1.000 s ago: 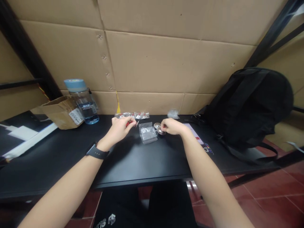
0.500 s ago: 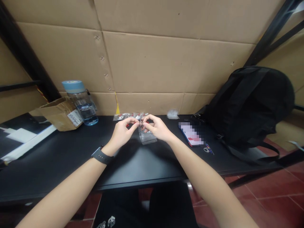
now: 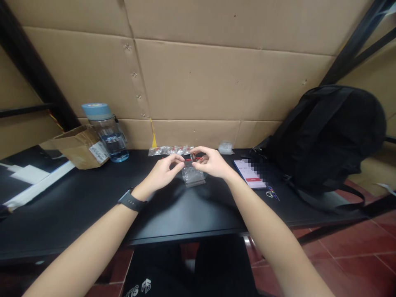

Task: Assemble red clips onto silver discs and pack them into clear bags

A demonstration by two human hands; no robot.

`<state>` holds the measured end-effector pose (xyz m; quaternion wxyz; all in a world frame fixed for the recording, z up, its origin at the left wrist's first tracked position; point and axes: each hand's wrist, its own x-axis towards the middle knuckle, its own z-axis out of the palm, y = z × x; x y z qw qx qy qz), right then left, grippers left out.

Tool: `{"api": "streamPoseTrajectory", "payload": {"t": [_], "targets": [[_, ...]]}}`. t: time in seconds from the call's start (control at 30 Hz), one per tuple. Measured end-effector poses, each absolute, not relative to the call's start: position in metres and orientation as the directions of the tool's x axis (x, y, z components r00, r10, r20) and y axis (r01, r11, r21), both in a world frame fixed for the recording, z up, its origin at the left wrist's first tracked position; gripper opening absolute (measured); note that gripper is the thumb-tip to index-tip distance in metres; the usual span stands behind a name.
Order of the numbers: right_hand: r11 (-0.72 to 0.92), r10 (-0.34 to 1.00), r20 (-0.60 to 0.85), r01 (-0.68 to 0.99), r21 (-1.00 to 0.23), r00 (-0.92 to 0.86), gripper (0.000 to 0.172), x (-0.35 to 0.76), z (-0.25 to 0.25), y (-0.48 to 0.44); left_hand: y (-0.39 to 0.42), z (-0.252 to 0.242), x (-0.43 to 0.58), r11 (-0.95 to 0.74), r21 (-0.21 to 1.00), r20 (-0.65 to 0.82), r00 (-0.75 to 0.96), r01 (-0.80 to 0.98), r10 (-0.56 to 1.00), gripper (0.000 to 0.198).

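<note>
A thin red cord (image 3: 188, 159) runs between my two hands above the black tabletop. My left hand (image 3: 165, 170) has thumb and fingertips pinched on its left part. My right hand (image 3: 212, 163) grips a small dark, round, shiny piece (image 3: 193, 157) between thumb and fingers, with red cord beside it; its exact kind is too small to make out. Just under the hands lie clear plastic bags (image 3: 194, 177). Behind the fingers is a row of clear packets (image 3: 170, 151) with red bits inside.
On the left stand a blue-lidded water bottle (image 3: 113, 142) and an open cardboard box (image 3: 77, 150). To the right lie a phone (image 3: 249, 173), a keyring (image 3: 270, 194) and a black backpack (image 3: 328, 144). More clear plastic (image 3: 225, 147) rests by the cardboard wall (image 3: 198, 90).
My hands have moved slightly apart, the right one shifting right. The red cord now shows stretched between them, and the round piece is turned into view at the right fingertips.
</note>
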<state>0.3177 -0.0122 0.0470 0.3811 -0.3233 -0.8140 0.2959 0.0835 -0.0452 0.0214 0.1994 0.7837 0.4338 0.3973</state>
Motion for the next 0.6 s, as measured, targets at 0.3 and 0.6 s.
{"api": "streamPoseTrajectory", "payload": {"t": [0.3, 0.6], "targets": [[0.63, 0.729, 0.002, 0.669, -0.395, -0.685, 0.035, 0.352, 0.065, -0.016, -0.058, 0.017, 0.083, -0.631, 0.258, -0.063, 0.664, 0.732, 0.745, 0.036], [0.556, 0.77, -0.204, 0.793, -0.249, -0.604, 0.035, 0.337, 0.071, -0.039, -0.063, 0.021, 0.086, -0.631, 0.231, -0.182, 0.67, 0.741, 0.72, 0.041]]}}
